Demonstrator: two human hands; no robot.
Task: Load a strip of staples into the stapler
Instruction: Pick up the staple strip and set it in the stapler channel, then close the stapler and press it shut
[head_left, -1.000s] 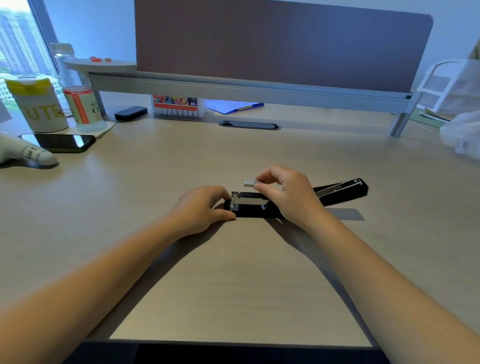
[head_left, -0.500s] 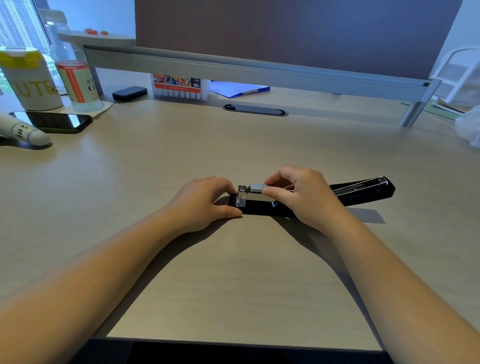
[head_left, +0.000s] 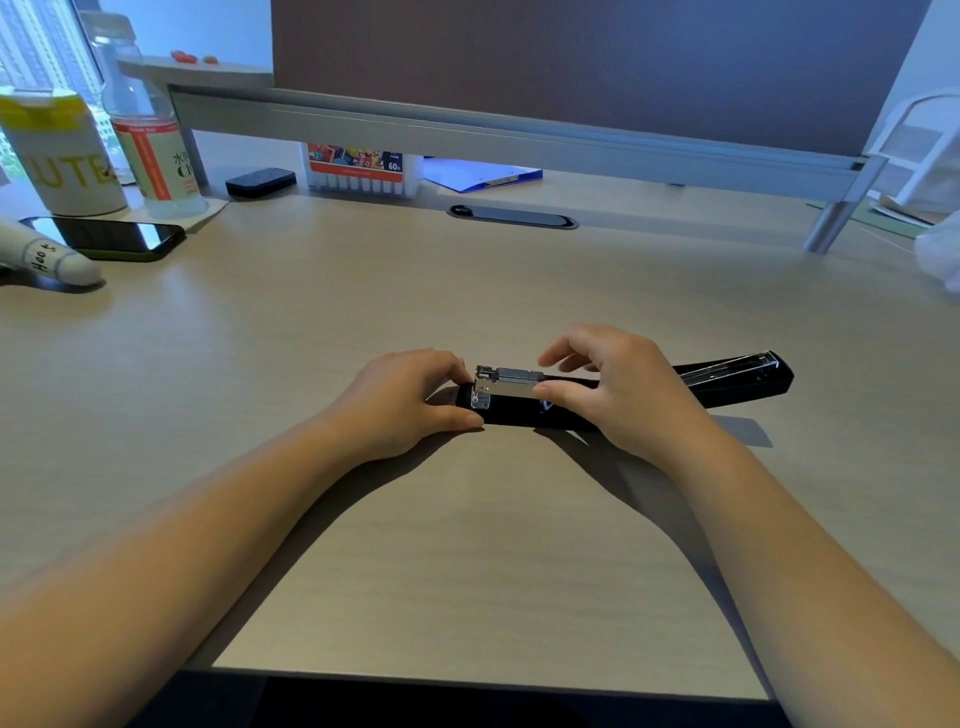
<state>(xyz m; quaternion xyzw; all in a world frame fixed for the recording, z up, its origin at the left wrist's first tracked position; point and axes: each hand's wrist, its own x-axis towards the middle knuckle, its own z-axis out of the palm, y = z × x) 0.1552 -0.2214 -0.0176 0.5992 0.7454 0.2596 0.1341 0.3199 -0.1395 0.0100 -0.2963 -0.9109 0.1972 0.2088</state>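
A black stapler (head_left: 519, 411) lies opened flat on the wooden desk (head_left: 467, 545), with its lid (head_left: 737, 374) swung out to the right. A silver staple strip (head_left: 511, 375) sits in the magazine at the stapler's left end. My left hand (head_left: 400, 400) grips that left end, thumb on the near side and fingers on the far side. My right hand (head_left: 623, 384) is over the middle of the stapler. Its thumb and fingertips bracket the right end of the strip. The middle of the stapler is hidden under this hand.
At the back left are a phone (head_left: 109, 236), a water bottle (head_left: 156, 140), a yellow-and-white cup (head_left: 62, 156) and a white tube (head_left: 47, 257). A marker box (head_left: 358, 169), a small black case (head_left: 260, 182) and a blue folder (head_left: 483, 174) sit under the divider shelf. A cable grommet (head_left: 511, 216) lies further back.
My right hand has brought the strip down from above the stapler into the magazine. My left hand has kept its hold on the stapler's left end.
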